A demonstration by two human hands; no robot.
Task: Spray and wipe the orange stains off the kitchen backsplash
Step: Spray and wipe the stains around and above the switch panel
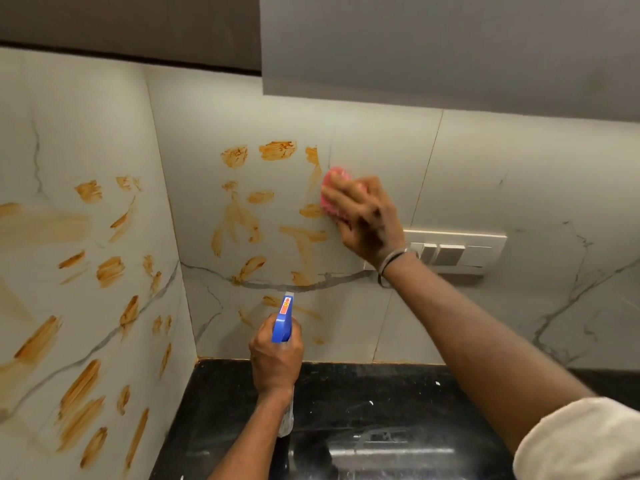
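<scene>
Head view is showing the right grip (363,220) holding a pink scrubber (334,178) and pressing it against the backsplash (381,150), fingers lying over its back. The scrubber is showing only beyond the fingertips, at the upper left of the hand. Motion blur is making it hard to tell whether it is a sponge or a brush. It is lying at the right edge of the orange stains (277,150) on the back wall and touching a long vertical smear.

The left grip (275,358) is curling round the neck of a spray bottle (283,317) with a blue head, lower than the right grip and well apart from it. The nozzle is pointing at the wall, near the smears under the grey vein. The clear bottle body is hanging below the hand, over the black counter (363,393).

More stains are covering the side wall on the left. A white switch plate (457,251) is sitting just right of the right wrist.
</scene>
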